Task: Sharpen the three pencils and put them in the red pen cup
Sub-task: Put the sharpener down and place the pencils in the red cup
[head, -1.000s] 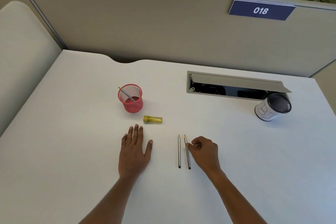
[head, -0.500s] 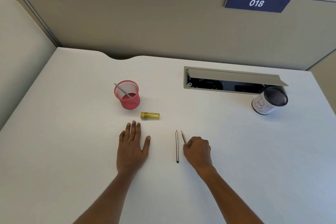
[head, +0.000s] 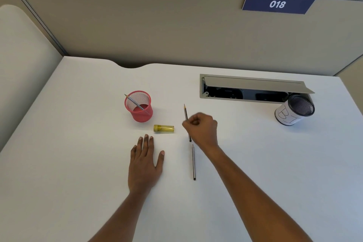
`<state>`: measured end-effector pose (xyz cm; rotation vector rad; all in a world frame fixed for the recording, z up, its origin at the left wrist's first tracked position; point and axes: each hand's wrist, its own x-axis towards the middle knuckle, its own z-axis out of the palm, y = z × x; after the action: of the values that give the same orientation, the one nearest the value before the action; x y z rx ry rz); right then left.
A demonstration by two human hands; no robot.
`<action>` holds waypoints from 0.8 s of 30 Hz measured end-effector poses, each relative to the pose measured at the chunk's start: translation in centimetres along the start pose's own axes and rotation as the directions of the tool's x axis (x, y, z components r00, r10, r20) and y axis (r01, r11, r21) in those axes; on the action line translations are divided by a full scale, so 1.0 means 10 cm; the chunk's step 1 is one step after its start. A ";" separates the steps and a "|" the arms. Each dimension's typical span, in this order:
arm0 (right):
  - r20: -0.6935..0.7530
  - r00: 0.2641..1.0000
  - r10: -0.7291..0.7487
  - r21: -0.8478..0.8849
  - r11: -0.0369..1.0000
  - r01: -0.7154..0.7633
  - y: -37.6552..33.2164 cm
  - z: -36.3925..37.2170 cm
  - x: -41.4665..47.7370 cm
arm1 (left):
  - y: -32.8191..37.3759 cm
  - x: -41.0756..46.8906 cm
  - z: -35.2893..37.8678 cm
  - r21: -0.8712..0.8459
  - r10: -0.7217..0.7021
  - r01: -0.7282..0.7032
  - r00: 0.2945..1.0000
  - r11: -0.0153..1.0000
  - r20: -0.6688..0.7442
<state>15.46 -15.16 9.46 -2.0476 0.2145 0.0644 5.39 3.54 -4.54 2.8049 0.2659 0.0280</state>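
My right hand (head: pixel 202 129) pinches a dark pencil (head: pixel 185 113) and holds it above the white desk (head: pixel 78 143), tip pointing away from me. A second pencil (head: pixel 193 162) lies on the desk just below that hand. A third pencil (head: pixel 135 103) leans inside the red mesh pen cup (head: pixel 139 106). The yellow sharpener (head: pixel 164 128) lies on its side in front of the cup. Flat on the desk, my left hand (head: pixel 145 163) rests with its fingers straight, just below the sharpener and not touching it.
An open cable tray (head: pixel 253 88) is set into the desk at the back right. A black mesh cup with a white paper wrap (head: pixel 294 110) stands at its right end. A beige partition (head: pixel 176 29) with a blue "018" sign closes the back.
My right hand has picked up the right-hand pencil from beside the other one and lifted it forward. My left hand has stayed flat on the desk.
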 end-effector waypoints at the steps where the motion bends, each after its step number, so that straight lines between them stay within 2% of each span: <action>1: -0.011 0.999 -0.033 0.029 0.999 0.033 -0.10 0.04 0.08 | 0.00 0.00 0.00 0.001 0.001 -0.001 1.000 1.000 0.000; 10: -0.012 0.963 -0.270 0.153 0.951 0.268 -0.88 0.52 0.61 | -0.01 0.00 0.01 0.005 -0.001 0.001 1.000 1.000 0.006; 20: 0.092 0.961 -0.261 0.116 0.961 0.250 -0.92 1.08 0.74 | 0.00 -0.01 0.01 0.010 -0.007 0.007 1.000 1.000 0.021; 24: 0.074 0.974 -0.214 -0.011 0.976 0.216 -0.76 1.26 0.70 | 0.00 0.01 0.00 0.004 -0.008 0.007 1.000 1.000 0.023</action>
<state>24.27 -1.44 9.25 -2.0712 -0.0539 0.0061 5.46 3.53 -4.58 2.8063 0.2713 -0.0066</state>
